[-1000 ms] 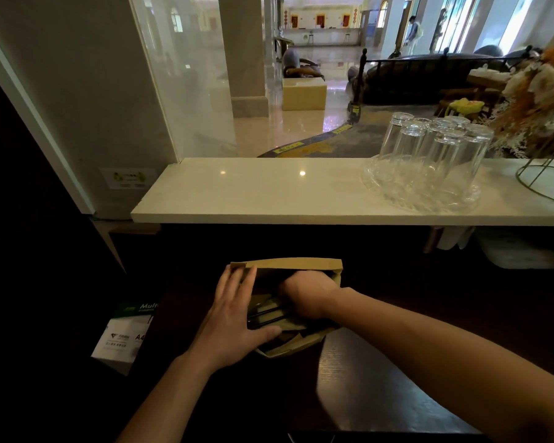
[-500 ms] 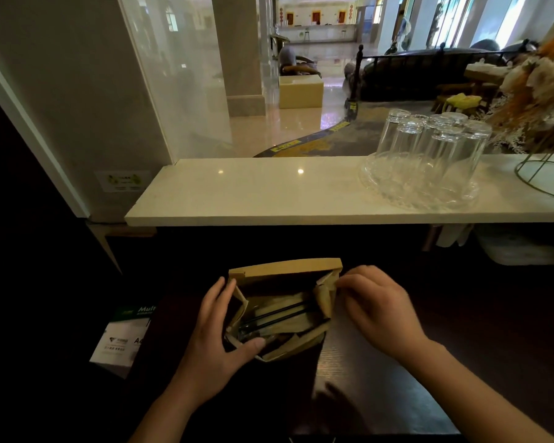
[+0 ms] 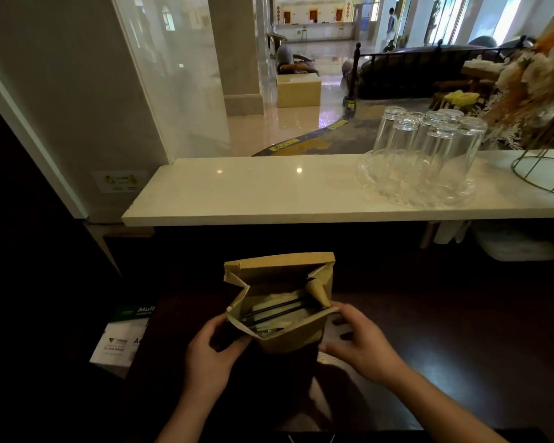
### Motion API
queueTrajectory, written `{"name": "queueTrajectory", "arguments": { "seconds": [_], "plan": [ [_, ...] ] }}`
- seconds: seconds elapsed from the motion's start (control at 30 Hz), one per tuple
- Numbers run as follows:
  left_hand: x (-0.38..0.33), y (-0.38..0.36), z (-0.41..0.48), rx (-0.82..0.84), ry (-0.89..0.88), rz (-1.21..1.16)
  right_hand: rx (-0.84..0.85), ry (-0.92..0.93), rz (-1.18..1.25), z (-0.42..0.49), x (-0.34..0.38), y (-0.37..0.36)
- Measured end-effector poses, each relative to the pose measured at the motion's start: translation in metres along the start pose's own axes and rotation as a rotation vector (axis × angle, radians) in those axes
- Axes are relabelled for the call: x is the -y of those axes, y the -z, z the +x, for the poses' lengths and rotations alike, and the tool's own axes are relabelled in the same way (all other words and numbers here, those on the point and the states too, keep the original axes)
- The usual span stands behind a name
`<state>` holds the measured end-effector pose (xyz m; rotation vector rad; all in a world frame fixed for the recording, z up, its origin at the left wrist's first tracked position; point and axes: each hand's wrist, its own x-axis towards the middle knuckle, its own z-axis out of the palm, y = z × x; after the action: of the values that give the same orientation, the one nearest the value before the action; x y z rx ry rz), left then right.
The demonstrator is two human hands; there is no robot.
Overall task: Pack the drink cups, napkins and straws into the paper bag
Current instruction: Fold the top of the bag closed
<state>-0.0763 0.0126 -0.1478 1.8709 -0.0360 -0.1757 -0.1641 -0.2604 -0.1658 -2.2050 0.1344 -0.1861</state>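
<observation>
Left hand and right hand grip the near sides of the open bag (straws inside); squeezing harder could crumple it.

The right hand, inside the paper bag one second ago, has withdrawn and now grips the bag's right near corner. The left hand has shifted from the bag's top to its left near corner.
</observation>
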Motion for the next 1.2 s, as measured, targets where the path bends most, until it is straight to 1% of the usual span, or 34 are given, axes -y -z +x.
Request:
{"name": "queueTrajectory", "arguments": {
  "seconds": [0.1, 0.17, 0.37, 0.53, 0.67, 0.8, 0.87, 1.07, 1.2],
  "plan": [
    [-0.005, -0.004, 0.008, -0.072, -0.010, 0.004, -0.120, -0.008, 0.039, 0.014, -0.001, -0.007],
    [-0.007, -0.004, 0.014, -0.104, -0.041, 0.035, -0.164, -0.008, 0.054, 0.022, -0.001, -0.008],
    [-0.009, -0.008, 0.034, -0.168, -0.102, 0.102, -0.224, -0.029, -0.015, 0.043, 0.000, -0.013],
    [-0.008, -0.011, 0.047, -0.207, -0.129, 0.141, -0.192, -0.077, 0.046, 0.053, -0.004, -0.009],
    [-0.009, -0.011, 0.054, -0.186, -0.136, 0.137, -0.196, -0.103, 0.096, 0.055, -0.004, -0.006],
    [-0.012, -0.009, 0.058, -0.177, -0.093, -0.019, -0.283, -0.159, 0.151, 0.056, -0.006, -0.004],
    [-0.014, -0.007, 0.060, -0.151, -0.080, -0.090, -0.306, -0.158, 0.171, 0.057, -0.007, -0.002],
    [-0.019, 0.003, 0.071, -0.016, -0.112, -0.068, -0.195, -0.159, 0.368, 0.060, -0.003, 0.007],
    [-0.026, 0.004, 0.079, 0.088, -0.125, -0.054, -0.156, -0.169, 0.371, 0.061, 0.002, 0.012]
  ]
}}
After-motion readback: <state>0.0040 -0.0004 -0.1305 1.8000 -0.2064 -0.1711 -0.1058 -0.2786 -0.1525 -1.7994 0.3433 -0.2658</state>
